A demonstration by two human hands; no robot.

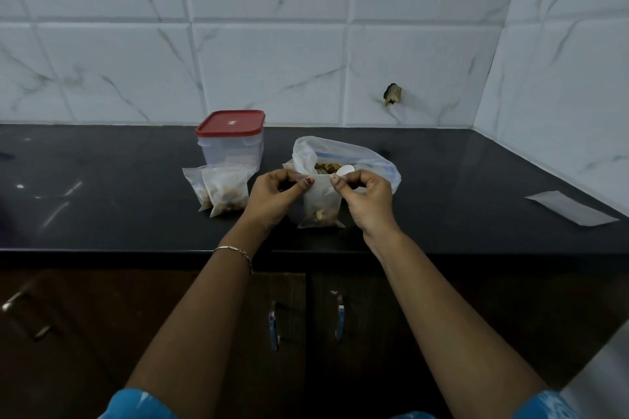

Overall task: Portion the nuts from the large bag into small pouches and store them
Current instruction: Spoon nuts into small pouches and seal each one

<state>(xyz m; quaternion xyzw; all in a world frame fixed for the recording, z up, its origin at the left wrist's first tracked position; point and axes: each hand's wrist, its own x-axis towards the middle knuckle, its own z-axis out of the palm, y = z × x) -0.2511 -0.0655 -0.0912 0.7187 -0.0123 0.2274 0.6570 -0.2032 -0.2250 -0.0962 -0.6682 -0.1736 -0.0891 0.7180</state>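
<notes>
A small clear pouch (pixel 321 207) with a few nuts at its bottom stands on the black counter (pixel 102 214). My left hand (pixel 275 196) pinches its top left corner, and my right hand (pixel 364 197) pinches its top right corner. Right behind it lies the large clear bag (pixel 343 155), open, with nuts and a white scoop (pixel 345 169) showing inside. Two filled pouches (pixel 221 192) lean together to the left of my hands.
A clear plastic container (pixel 231 143) with a red lid stands behind the filled pouches. An empty flat pouch (pixel 571 207) lies at the counter's right end near the tiled wall. Cabinet doors with handles (pixel 308 321) sit below the counter edge.
</notes>
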